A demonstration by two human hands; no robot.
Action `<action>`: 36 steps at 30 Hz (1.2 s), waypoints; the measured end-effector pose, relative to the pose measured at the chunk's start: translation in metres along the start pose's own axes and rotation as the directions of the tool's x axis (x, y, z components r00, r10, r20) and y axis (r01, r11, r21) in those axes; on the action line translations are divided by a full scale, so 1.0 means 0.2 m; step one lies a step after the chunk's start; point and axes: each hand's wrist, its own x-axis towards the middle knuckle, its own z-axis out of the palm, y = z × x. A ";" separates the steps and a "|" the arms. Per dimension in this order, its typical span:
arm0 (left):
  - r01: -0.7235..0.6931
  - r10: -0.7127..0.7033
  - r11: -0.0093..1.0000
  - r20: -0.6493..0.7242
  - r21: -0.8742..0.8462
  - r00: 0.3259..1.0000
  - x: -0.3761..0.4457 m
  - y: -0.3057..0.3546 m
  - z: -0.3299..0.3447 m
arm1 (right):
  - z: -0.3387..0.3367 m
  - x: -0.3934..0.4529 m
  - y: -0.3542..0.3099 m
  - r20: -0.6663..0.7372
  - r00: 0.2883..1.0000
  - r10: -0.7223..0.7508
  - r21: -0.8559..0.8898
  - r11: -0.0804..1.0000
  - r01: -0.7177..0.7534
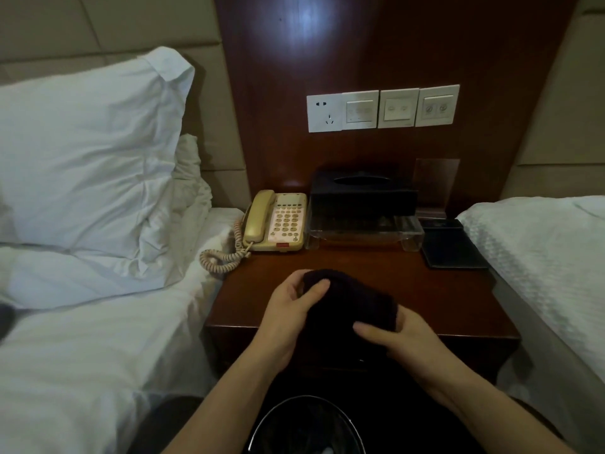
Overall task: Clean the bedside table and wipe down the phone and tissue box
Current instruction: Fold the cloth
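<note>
A dark wooden bedside table (435, 290) stands between two beds. At its back left sits a beige phone (276, 221) with its handset on the cradle and a coiled cord hanging off the left edge. A black tissue box (361, 191) rests on a clear acrylic stand (363, 232) to the phone's right. Over the table's front edge I hold a dark bunched cloth (347, 303) in both hands. My left hand (291, 309) grips its left end and my right hand (399, 339) grips its right end.
A dark flat folder (453, 247) lies at the table's right back. White bed with pillows (82, 165) on the left, another bed (550, 250) on the right. A black bin (304, 427) stands on the floor below my arms. Wall switches (383, 108) sit above the table.
</note>
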 end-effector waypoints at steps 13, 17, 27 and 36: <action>-0.051 0.137 0.971 -0.366 0.235 0.920 0.09 0.02 -0.51 | 0.40 0.34 0.08 -0.105 0.987 -0.123 -0.226 0.969 0.097; -0.095 0.226 0.890 -0.252 0.446 0.941 0.15 0.00 -0.66 | 0.49 0.52 0.13 -0.052 0.981 -0.186 -0.365 0.918 0.154; -0.095 0.295 0.246 0.019 0.965 0.955 0.18 -0.18 -0.79 | 0.56 0.64 0.30 0.181 0.919 -0.350 -0.945 0.197 0.261; -0.213 0.198 0.137 0.184 0.967 0.963 0.21 -0.22 -0.88 | 0.48 0.68 0.36 0.285 0.921 -0.267 -0.956 -0.009 0.293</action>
